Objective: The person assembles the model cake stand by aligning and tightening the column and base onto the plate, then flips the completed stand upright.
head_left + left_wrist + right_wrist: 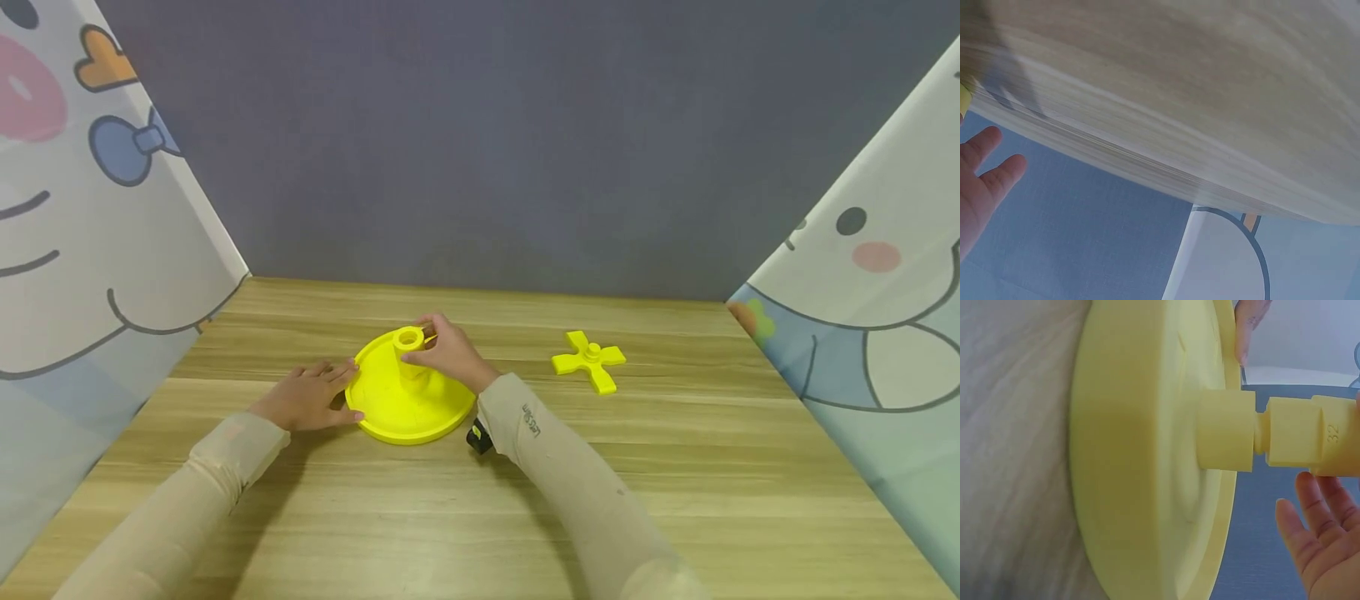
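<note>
A round yellow dish-like base (382, 404) with a raised rim lies on the wooden table. From its middle rises a short post (1225, 430). Above that post, my right hand (452, 354) pinches a yellow hollow tube piece (409, 340) marked "32". In the right wrist view a narrower neck shows in the small gap between tube and post. Fairly straight fingers of my left hand (311, 396) rest against the base's left rim, thumb spread along the near side. Only part of that hand and a sliver of yellow appear in the left wrist view.
A yellow four-armed cross piece (590, 362) with a round knob in its centre lies on the table to the right. A grey panel (480, 150) stands along the back, and printed cartoon cloths (862, 250) flank both sides. A small black device (478, 436) is at my right wrist.
</note>
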The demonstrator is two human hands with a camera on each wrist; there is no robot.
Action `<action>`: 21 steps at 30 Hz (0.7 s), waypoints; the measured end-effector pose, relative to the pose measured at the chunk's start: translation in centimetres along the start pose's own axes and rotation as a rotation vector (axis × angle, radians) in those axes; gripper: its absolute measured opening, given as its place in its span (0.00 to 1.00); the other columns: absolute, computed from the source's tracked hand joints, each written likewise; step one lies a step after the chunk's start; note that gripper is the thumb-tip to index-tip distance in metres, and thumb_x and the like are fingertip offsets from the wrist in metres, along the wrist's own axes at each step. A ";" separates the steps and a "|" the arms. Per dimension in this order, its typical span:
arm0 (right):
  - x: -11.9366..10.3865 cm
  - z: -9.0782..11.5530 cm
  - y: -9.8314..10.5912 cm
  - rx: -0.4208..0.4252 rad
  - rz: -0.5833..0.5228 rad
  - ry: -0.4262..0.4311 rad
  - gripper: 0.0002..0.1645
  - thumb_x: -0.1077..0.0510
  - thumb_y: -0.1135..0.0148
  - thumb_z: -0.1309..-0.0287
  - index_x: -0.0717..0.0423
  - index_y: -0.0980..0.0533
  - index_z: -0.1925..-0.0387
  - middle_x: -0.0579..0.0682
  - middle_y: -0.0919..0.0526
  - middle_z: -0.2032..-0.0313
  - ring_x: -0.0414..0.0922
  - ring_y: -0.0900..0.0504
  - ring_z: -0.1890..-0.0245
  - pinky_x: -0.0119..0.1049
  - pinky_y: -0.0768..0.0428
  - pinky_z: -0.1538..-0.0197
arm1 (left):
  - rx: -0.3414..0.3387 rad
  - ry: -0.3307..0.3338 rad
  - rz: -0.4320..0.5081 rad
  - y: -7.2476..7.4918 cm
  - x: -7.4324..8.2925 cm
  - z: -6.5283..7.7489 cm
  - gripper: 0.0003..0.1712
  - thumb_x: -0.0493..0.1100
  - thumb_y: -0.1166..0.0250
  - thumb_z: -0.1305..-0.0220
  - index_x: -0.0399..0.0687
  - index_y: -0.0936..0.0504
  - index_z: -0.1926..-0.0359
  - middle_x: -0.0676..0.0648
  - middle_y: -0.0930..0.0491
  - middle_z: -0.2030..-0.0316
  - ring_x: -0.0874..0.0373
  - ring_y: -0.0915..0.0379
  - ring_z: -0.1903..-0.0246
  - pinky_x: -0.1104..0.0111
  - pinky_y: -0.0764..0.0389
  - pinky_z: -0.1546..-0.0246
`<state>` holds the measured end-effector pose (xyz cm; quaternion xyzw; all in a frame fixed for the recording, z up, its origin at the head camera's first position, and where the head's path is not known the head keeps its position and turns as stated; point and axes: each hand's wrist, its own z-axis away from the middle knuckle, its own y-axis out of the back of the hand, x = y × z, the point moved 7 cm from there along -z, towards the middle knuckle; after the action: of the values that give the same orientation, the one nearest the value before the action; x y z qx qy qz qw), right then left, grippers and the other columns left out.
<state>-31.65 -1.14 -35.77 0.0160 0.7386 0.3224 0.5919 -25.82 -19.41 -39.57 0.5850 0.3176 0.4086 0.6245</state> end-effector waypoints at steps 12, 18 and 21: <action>-0.4 -0.2 -0.2 -0.083 0.094 0.124 0.34 0.61 0.31 0.45 0.64 0.31 0.37 0.58 0.23 0.49 0.53 0.23 0.55 0.29 0.24 0.54 | 0.014 0.003 0.009 0.2 0.1 0.2 0.50 0.70 0.46 0.39 0.34 0.37 0.32 0.35 0.37 0.34 0.29 0.44 0.37 0.34 0.40 0.44; -0.2 -0.2 0.0 -0.112 0.102 0.145 0.33 0.63 0.35 0.43 0.64 0.32 0.36 0.58 0.21 0.52 0.52 0.23 0.54 0.28 0.23 0.53 | 0.010 0.005 0.017 0.3 0.2 0.3 0.50 0.70 0.46 0.39 0.34 0.37 0.32 0.35 0.37 0.33 0.29 0.44 0.37 0.34 0.40 0.44; 0.0 -0.2 0.2 -0.100 0.071 0.112 0.32 0.61 0.34 0.43 0.63 0.31 0.37 0.57 0.21 0.53 0.51 0.23 0.55 0.29 0.23 0.54 | 0.002 0.006 0.016 0.4 0.3 0.2 0.50 0.70 0.46 0.38 0.34 0.38 0.31 0.35 0.37 0.33 0.29 0.44 0.37 0.34 0.41 0.44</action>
<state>-31.88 -1.08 -35.68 -0.0053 0.7524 0.3800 0.5380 -25.53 -19.25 -39.12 0.5869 0.3149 0.4151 0.6198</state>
